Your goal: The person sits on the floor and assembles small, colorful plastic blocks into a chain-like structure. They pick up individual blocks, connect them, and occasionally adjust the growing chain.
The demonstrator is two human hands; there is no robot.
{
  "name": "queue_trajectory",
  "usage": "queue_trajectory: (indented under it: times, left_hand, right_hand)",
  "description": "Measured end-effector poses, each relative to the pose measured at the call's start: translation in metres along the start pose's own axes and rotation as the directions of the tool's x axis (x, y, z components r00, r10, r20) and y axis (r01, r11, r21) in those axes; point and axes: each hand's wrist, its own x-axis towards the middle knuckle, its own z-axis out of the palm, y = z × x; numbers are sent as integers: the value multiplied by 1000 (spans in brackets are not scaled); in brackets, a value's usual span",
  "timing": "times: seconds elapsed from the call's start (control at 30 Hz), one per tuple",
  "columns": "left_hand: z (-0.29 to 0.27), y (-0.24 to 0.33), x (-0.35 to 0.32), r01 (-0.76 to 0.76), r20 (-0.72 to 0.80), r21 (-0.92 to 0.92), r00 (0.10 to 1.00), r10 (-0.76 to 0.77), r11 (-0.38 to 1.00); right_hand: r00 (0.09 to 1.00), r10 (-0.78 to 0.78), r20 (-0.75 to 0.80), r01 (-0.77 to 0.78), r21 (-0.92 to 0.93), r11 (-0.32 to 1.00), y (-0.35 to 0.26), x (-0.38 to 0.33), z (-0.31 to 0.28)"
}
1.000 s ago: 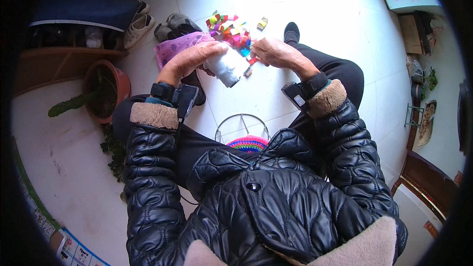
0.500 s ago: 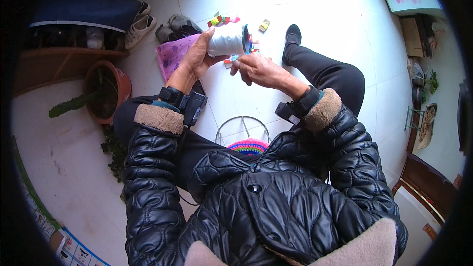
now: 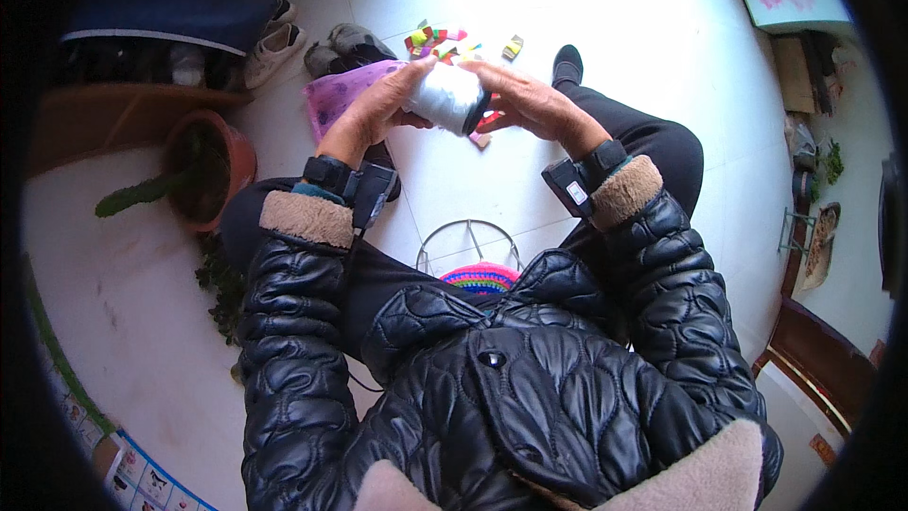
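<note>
A large spool of white thread (image 3: 446, 97) with a dark rim at its right end is held over the floor between my two hands. My left hand (image 3: 386, 102) wraps around its left end, thumb along the upper side. At the right end, my right hand (image 3: 532, 102) has its fingers spread around the dark rim, touching the spool from above and from the side. Several small coloured pieces (image 3: 435, 40), green, yellow and red, lie on the floor just beyond the spool, partly hidden by it and by my right hand.
Beyond my left hand lie a pink patterned cloth (image 3: 326, 106) and grey shoes (image 3: 347, 45). At the left are a potted cactus (image 3: 216, 185) and a shoe rack (image 3: 123, 114). A stool with a colourful knitted seat (image 3: 480, 278) shows beneath me.
My right hand has moved from below the spool up onto its right end, its fingers opening from a pinch. The spool has tilted, its right end dropping towards me.
</note>
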Motion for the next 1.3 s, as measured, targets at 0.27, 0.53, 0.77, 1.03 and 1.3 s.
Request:
queue_trajectory:
  times: [0.27, 0.53, 0.77, 1.03, 1.3]
  left_hand:
    - [-13, -7, 14, 6, -12, 156, 1000, -5, 988]
    - [-82, -71, 97, 86, -514, 230, 857, 46, 969]
    - [-47, -113, 120, 291, -468, 830, 828, 310, 475]
    - [-60, -99, 122, 71, -389, 456, 912, 127, 887]
    - [-78, -81, 104, 75, -269, 184, 963, -23, 980]
  right_hand:
    - [977, 141, 158, -183, 291, 939, 5, 15, 13]
    - [976, 145, -161, -69, 403, 913, 38, 61, -33]
    - [849, 429, -309, -267, 449, 852, 89, 106, -50]
    - [901, 422, -101, -396, 209, 894, 107, 161, -31]
    - [982, 115, 150, -146, 215, 966, 157, 204, 8]
